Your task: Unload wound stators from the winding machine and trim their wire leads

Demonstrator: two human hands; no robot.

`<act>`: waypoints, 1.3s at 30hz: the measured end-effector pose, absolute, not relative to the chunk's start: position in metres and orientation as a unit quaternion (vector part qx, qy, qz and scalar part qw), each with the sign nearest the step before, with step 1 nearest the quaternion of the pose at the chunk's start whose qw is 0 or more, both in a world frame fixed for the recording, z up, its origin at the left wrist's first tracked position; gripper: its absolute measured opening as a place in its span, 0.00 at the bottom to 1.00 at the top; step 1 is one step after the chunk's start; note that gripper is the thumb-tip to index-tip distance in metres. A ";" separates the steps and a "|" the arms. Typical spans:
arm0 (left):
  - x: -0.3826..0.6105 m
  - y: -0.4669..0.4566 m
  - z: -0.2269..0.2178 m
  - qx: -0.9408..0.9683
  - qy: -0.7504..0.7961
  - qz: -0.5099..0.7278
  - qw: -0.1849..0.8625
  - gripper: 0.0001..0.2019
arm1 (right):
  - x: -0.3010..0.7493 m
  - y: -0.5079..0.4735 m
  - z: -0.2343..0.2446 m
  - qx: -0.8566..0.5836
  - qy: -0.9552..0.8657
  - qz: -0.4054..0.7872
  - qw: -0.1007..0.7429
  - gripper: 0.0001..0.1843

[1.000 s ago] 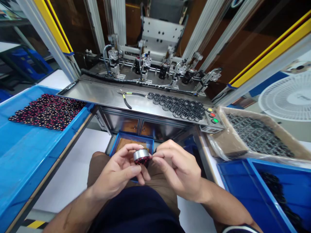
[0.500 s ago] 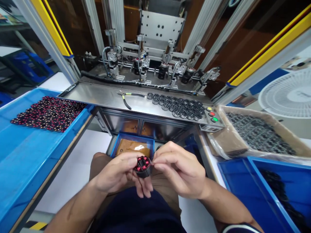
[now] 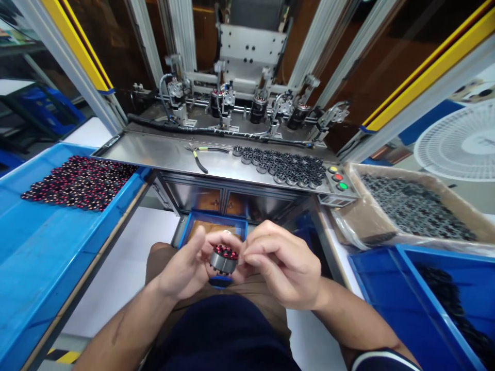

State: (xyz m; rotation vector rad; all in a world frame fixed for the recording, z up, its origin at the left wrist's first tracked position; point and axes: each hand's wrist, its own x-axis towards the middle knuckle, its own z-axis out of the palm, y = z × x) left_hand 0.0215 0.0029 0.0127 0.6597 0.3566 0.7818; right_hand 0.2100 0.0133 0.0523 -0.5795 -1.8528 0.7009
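Over my lap, my left hand (image 3: 189, 268) grips a motor stator (image 3: 224, 261), a grey ring with black insulation and red wire windings facing up. Its fingers curl behind and around the stator, with the thumb raised at the upper left. At the stator's right side is my right hand (image 3: 282, 265), thumb and index finger pinched together. Whatever sits in that pinch is too small to make out.
On the metal ledge lie cutting pliers (image 3: 199, 154) and rows of bare stator cores (image 3: 282, 166). A blue tray (image 3: 34, 257) at left holds wound stators (image 3: 81, 183). At right stand a carton (image 3: 359, 226), a blue bin (image 3: 371, 268), a fan (image 3: 460, 141) and push buttons (image 3: 338, 177). Ahead is a machine (image 3: 251, 105).
My left hand has tipped the stator so its side wall now faces me, and its thumb has lifted off. My right hand stays pinched beside it, shifted slightly up and left.
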 end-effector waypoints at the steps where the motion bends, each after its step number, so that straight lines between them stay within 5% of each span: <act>1: 0.021 0.005 0.012 0.313 0.153 0.300 0.888 0.32 | 0.211 0.014 0.053 -0.235 -0.776 0.290 0.508 0.05; 3: 0.020 0.006 0.010 0.315 0.131 0.245 0.907 0.31 | 0.213 0.014 0.055 -0.231 -0.784 0.280 0.504 0.05; 6: 0.019 0.002 0.009 0.339 0.157 0.330 0.867 0.17 | 0.215 0.013 0.056 -0.248 -0.784 0.253 0.511 0.05; 15: 0.029 -0.010 0.008 0.434 0.227 0.595 0.637 0.21 | 0.208 0.012 0.049 -0.325 -0.734 0.270 0.532 0.07; 25: 0.026 -0.003 -0.003 0.477 0.289 0.579 0.594 0.14 | 0.206 0.012 0.048 -0.320 -0.722 0.272 0.550 0.06; 32: 0.024 0.004 -0.005 0.460 0.267 0.599 0.598 0.13 | 0.190 -0.009 0.035 -0.367 -0.495 0.645 0.453 0.15; 39: 0.023 0.005 -0.004 0.460 0.237 0.589 0.621 0.13 | 0.174 -0.012 0.011 -0.324 -0.385 0.728 0.466 0.16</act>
